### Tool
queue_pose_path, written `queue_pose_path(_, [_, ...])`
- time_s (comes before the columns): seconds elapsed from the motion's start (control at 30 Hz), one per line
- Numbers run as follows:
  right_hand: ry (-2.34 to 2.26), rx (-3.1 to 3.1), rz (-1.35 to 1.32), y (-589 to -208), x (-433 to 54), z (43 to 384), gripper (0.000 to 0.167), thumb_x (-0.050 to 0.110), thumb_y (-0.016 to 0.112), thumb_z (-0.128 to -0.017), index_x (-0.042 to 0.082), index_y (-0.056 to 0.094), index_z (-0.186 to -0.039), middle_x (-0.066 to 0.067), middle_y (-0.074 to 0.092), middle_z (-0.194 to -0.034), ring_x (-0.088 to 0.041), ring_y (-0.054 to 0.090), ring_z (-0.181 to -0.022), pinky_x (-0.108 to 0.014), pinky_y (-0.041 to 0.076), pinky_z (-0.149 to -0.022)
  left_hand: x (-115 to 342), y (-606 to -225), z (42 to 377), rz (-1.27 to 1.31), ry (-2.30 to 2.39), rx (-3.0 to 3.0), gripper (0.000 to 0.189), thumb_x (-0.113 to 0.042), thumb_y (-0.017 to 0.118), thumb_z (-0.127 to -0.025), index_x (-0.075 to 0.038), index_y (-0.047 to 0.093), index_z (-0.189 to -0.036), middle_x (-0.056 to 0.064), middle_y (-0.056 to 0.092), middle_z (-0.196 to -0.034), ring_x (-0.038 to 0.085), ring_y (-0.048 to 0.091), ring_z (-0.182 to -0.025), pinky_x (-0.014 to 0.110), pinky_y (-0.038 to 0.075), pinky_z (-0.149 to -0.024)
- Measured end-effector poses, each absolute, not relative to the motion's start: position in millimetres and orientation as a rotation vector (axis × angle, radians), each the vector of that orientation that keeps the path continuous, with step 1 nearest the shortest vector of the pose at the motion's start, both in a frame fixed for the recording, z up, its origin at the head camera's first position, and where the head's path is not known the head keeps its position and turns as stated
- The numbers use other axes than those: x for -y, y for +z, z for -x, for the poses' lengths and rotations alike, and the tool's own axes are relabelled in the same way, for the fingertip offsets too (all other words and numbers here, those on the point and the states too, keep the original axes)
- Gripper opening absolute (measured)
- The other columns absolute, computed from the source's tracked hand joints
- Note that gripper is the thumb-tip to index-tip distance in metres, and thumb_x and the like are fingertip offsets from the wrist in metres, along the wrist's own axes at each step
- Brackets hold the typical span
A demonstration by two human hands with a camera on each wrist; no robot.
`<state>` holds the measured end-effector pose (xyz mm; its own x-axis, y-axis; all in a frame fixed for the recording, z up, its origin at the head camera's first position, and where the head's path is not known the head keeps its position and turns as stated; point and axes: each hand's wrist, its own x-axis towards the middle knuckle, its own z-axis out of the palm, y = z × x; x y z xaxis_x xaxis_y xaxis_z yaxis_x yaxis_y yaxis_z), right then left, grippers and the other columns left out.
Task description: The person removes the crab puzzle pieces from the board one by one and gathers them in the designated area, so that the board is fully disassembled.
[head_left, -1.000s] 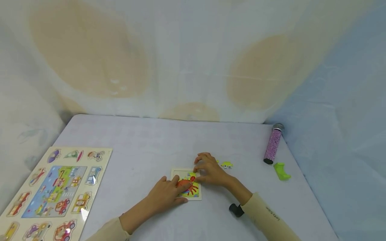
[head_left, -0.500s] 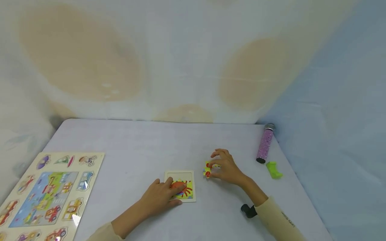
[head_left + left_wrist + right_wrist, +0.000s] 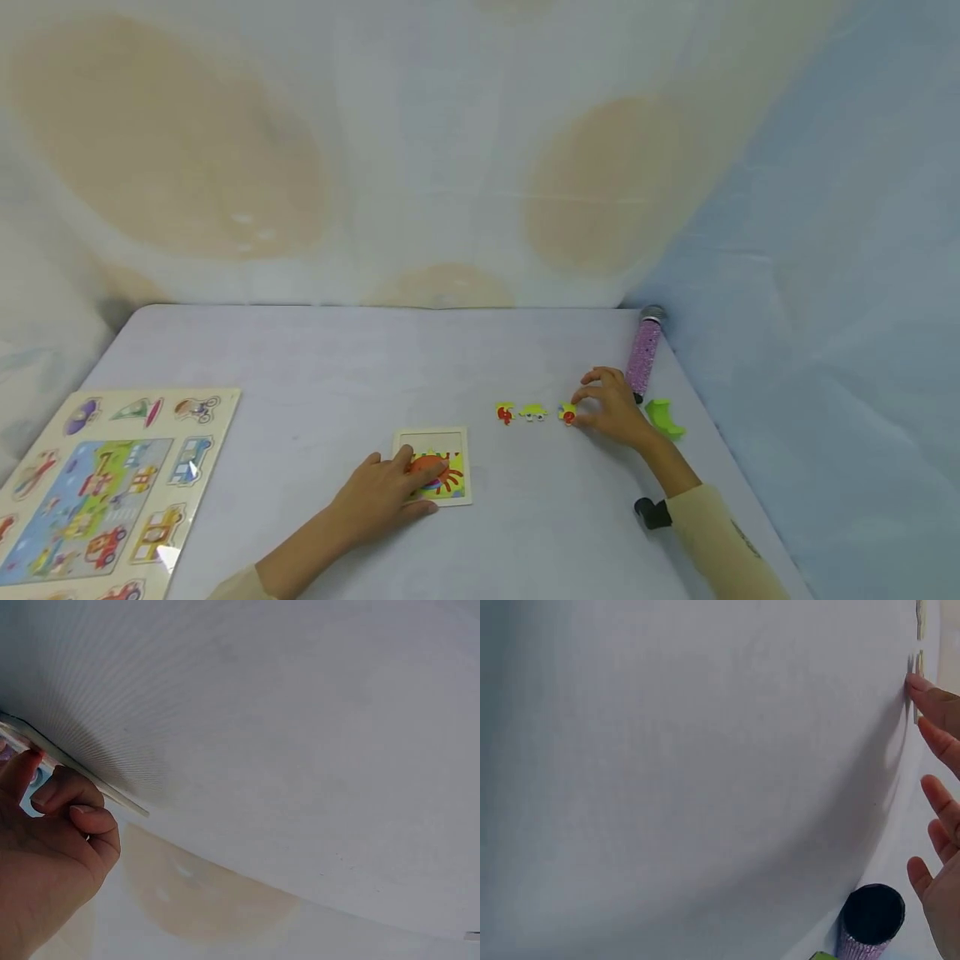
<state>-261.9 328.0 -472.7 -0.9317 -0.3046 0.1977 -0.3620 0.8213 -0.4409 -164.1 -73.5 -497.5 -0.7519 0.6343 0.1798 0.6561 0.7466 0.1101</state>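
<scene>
- Tray: on the table, squarish, sides nearly in line with the table's edges; a thin pale frame.
- Inside the tray: a red crab on yellow-green, its legs spreading toward the right; the pale base shows along the far strip.
- Left hand: lies over the tray's left side, index finger reaching onto the crab, thumb at the near edge; the fingers grip nothing.
- To the right of the tray, well apart from it, three pieces lie flat in a row running left to right.
- Left piece: red on yellow-green.
- Middle piece: yellow-green, longer left to right, two white eyes toward the near side.
- Right piece: red and yellow-green, a little apart from the other two.
- Right hand: thumb and index finger pinch the right piece at its right end; the other fingers are raised.
- Board: at the left, with vehicle pictures around a town scene.
- Microphone: pink, glittery, long axis slanting away to the right, head at the far end; a green curved piece lies near its base.
</scene>
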Motion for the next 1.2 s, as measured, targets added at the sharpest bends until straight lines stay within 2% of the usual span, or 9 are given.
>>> queue_pose_path(0.17, [0.738, 2.912, -0.538, -473, -328, 267, 0.021, 0.009, 0.087, -0.071, 0.006, 0.077, -0.089, -0.022, 0.057, -0.118, -0.046, 0.036, -0.128, -0.065, 0.023, -0.105, 76, -496, 164, 1.048, -0.272, 2.824, 0.055, -0.058, 0.061, -0.089, -0.034, 0.057, -0.138, 0.004, 0.055, -0.101, 0.009, 0.040, -0.059, 0.024, 0.027, -0.063])
queue_pose_path(0.3, [0.719, 2.917, -0.588, -473, -319, 269, 0.029, 0.016, 0.089, -0.071, 0.007, 0.077, -0.096, -0.022, 0.056, -0.121, -0.046, 0.035, -0.129, -0.067, 0.024, -0.103, 79, -497, 162, 1.041, -0.281, 2.844, 0.055, -0.058, 0.061, -0.089, -0.034, 0.057, -0.139, 0.003, 0.055, -0.101, 0.008, 0.038, -0.059, 0.024, 0.027, -0.064])
queue_pose_path(0.5, [0.708, 2.839, -0.712, -462, -276, 256, 0.039, 0.020, 0.087, -0.074, 0.009, 0.075, -0.110, -0.020, 0.055, -0.128, -0.042, 0.028, -0.137, -0.066, 0.022, -0.104, 81, -496, 166, 1.069, -0.245, 2.826, 0.056, -0.058, 0.062, -0.089, -0.035, 0.056, -0.139, -0.001, 0.054, -0.096, 0.007, 0.037, -0.062, 0.026, 0.027, -0.066])
queue_pose_path(0.63, [0.706, 2.788, -0.895, -455, -228, 245, 0.038, 0.025, 0.087, -0.074, 0.013, 0.077, -0.109, -0.018, 0.055, -0.129, -0.039, 0.028, -0.139, -0.064, 0.024, -0.106, 80, -495, 163, 1.042, -0.169, 2.787, 0.058, -0.058, 0.065, -0.087, -0.034, 0.056, -0.139, -0.001, 0.054, -0.093, 0.010, 0.044, -0.063, 0.028, 0.031, -0.067])
queue_pose_path(0.77, [0.749, 2.743, -1.068, -455, -183, 240, 0.036, 0.029, 0.086, -0.076, 0.014, 0.078, -0.108, -0.018, 0.055, -0.129, -0.040, 0.030, -0.139, -0.064, 0.025, -0.107, 79, -493, 151, 0.911, -0.105, 2.817, 0.059, -0.059, 0.067, -0.085, -0.032, 0.059, -0.136, 0.003, 0.059, -0.096, 0.015, 0.054, -0.061, 0.033, 0.038, -0.070])
queue_pose_path(1.0, [0.824, 2.813, -1.213, -460, -127, 245, 0.027, 0.030, 0.080, -0.084, 0.016, 0.079, -0.107, -0.013, 0.055, -0.132, -0.037, 0.027, -0.142, -0.059, 0.023, -0.112, 65, -491, 133, 0.670, 0.004, 2.904, 0.060, -0.064, 0.063, -0.086, -0.030, 0.060, -0.136, 0.002, 0.052, -0.075, 0.018, 0.050, -0.051, 0.032, 0.033, -0.063])
queue_pose_path(1.2, [0.800, 2.929, -1.276, -464, -101, 246, 0.022, 0.031, 0.078, -0.084, 0.016, 0.080, -0.100, -0.010, 0.055, -0.130, -0.031, 0.025, -0.144, -0.055, 0.019, -0.115, 48, -489, 126, 0.591, 0.108, 2.936, 0.064, -0.069, 0.055, -0.088, -0.028, 0.061, -0.136, 0.004, 0.057, -0.067, 0.017, 0.052, -0.056, 0.033, 0.034, -0.062])
